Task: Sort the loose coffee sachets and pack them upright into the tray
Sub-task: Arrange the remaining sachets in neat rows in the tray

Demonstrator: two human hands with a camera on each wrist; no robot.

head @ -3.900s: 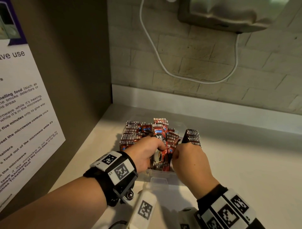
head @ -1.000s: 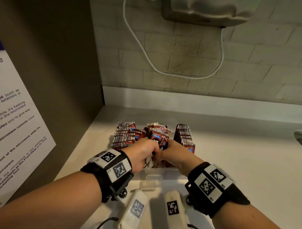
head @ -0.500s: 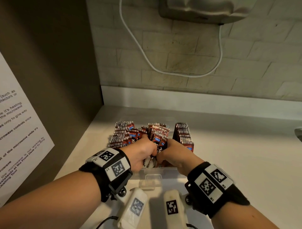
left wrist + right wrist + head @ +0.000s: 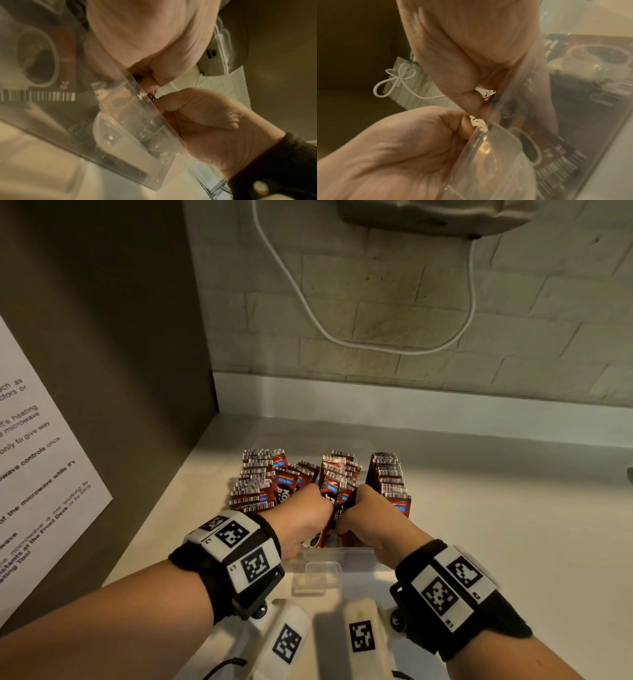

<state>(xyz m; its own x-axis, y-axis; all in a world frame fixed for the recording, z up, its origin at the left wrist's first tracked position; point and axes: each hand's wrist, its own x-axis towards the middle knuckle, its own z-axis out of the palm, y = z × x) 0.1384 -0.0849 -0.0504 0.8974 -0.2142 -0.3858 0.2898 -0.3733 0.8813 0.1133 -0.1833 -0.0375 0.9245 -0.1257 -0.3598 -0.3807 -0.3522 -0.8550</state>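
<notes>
Because the coffee sachets (image 4: pixel 337 491) are thin foil packets, they look light, floppy and a little slick, so I judge that a single one would buckle or slide; they are best taken as a squeezed bundle, gripped across the flat faces below the barcoded top edge. They stand in the clear plastic tray (image 4: pixel 337 556) on the pale counter (image 4: pixel 496 525): a tidy upright row at the left (image 4: pixel 255 484), another at the right (image 4: pixel 388 477), and a looser, tilted bunch in the middle.

Both hands are sunk into that middle bunch from the near side, knuckles up, wrists just above the tray's near wall. The left hand (image 4: pixel 303 517) has its fingers curled round sachets, and the right hand (image 4: pixel 371 515) is curled on the same bunch, the two thumbs nearly meeting. The wrist views, shot through the tray wall, are blurred, but each seems to show a thumb and forefinger pinching a sachet's edge at the rim.
</notes>
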